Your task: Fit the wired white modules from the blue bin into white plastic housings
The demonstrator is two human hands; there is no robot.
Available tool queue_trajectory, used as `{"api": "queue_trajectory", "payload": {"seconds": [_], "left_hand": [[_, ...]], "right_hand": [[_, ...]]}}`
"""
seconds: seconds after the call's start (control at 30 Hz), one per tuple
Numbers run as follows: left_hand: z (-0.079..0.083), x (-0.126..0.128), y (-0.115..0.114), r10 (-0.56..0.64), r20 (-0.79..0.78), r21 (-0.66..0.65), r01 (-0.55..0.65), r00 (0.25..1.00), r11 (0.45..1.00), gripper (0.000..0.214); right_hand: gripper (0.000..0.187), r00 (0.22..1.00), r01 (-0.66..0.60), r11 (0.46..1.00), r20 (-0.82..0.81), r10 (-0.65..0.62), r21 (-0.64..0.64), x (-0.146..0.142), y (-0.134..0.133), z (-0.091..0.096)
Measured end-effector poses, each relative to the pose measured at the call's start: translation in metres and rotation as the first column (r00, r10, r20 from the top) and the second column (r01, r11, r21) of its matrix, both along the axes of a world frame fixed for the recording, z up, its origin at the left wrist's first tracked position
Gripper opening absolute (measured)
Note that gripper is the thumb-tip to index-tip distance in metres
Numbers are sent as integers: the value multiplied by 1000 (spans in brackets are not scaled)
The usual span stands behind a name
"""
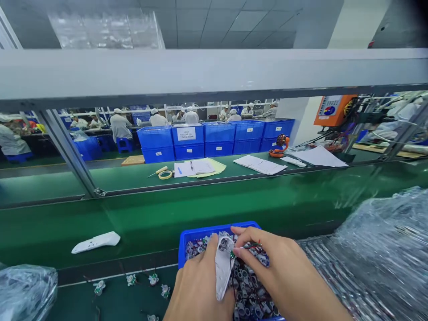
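My left hand (pixel 197 283) is closed around a white plastic shell (pixel 222 272), its hollow side facing up and its wide end pointing away from me. At that wide end, the thumb and forefinger of my right hand (pixel 279 263) pinch a small green circuit board (pixel 232 255) with thin dark and red wires. A greyish cup-shaped part shows inside the shell's wide end. Both hands are above a blue bin (pixel 182 249) filled with small grey plastic parts (pixel 249 285). My fingers hide part of the shell and the board.
Another white shell (pixel 96 242) lies on the green belt (pixel 143 223). Several small wired parts (pixel 99 287) sit at lower left beside a clear plastic bag (pixel 28 290). Wrapped plastic (pixel 391 227) covers rows at right. A shelf beyond holds papers (pixel 261 164) and a tape roll (pixel 165 175).
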State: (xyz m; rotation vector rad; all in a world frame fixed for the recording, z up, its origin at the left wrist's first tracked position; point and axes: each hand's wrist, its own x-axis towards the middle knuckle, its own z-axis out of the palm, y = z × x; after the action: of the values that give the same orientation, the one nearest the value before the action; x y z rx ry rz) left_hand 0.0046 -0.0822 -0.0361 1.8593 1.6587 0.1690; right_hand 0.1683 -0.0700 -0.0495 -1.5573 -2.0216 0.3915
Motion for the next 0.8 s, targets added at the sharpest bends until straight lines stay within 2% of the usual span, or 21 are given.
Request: {"api": "queue_trajectory", "payload": {"seconds": [0.07,0.2,0.33,0.43,0.63,0.8], "left_hand": [[2,-2,1,-31,31,-51,33,999,998,89],[-4,-10,3,-32,116,-74,40,993,996,90],[-11,-17,6,-48,216,-18,53,975,998,79],[-12,-18,7,-76,272,5,77,959,997,76],[-7,-16,5,-82,263,-30,94,961,995,78],[-5,-17,5,-76,174,-106,95,982,990,83]], "right_hand": [[19,1000,18,1000,14,-18,-5,-2,2,-7],[20,995,70,997,72,-69,-10,-8,4,-18],[20,991,63,996,124,-54,-64,-12,4,-23],[18,988,72,996,141,-63,-59,-13,5,-26],[18,980,93,992,187,-75,-90,-13,7,-29],[18,975,96,992,207,-77,-85,-19,3,-30]]}}
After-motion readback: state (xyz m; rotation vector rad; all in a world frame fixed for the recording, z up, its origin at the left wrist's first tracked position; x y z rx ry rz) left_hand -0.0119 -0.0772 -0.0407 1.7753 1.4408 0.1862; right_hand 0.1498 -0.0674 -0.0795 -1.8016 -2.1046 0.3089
